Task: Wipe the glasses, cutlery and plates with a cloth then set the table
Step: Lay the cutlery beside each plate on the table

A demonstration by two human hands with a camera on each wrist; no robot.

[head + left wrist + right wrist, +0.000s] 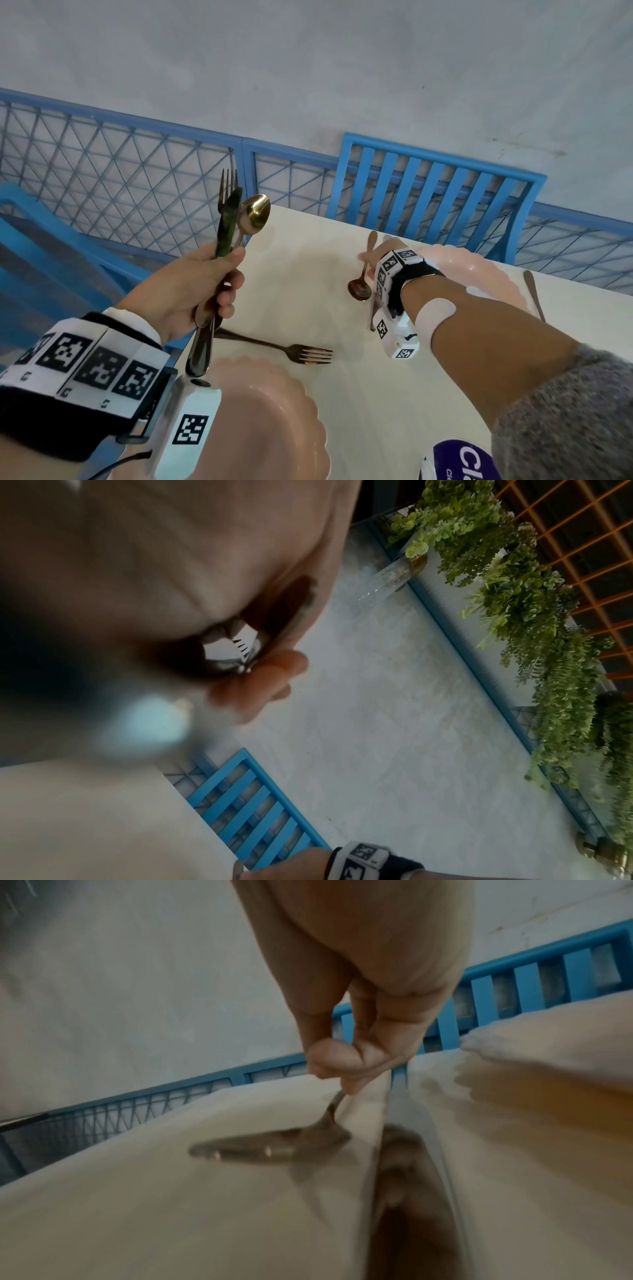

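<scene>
On the cream table [308, 274], two pink scalloped plates are laid: the near plate [274, 418] sits at the person's edge, the far plate [479, 270] lies by the opposite edge in front of a blue slatted chair [442, 185]. The left hand [191, 287] is raised beside the table's left edge, its fingers curled round a bundle of cutlery held upright: a fork [228, 185], a dark knife [227, 222] and a gold spoon [253, 214], heads up, handles protruding below the fist. In the left wrist view the grip is blurred and only a glimpse of metal shows between palm and fingers [274, 669]. The right hand [380, 253] reaches across to the far setting and pinches the handle of a dark spoon [359, 289] between thumb and fingertips [342, 1056]; the right wrist view shows the bowl [270, 1146] touching or just above the tabletop, which of the two cannot be determined. This spoon is just left of the far plate. A second fork [294, 351] lies flat on the table between the near plate and the far setting, tines pointing right. Another utensil handle [534, 294] lies to the right of the far plate. A purple-labelled object [462, 460] shows at the lower edge; it cannot be identified.
</scene>
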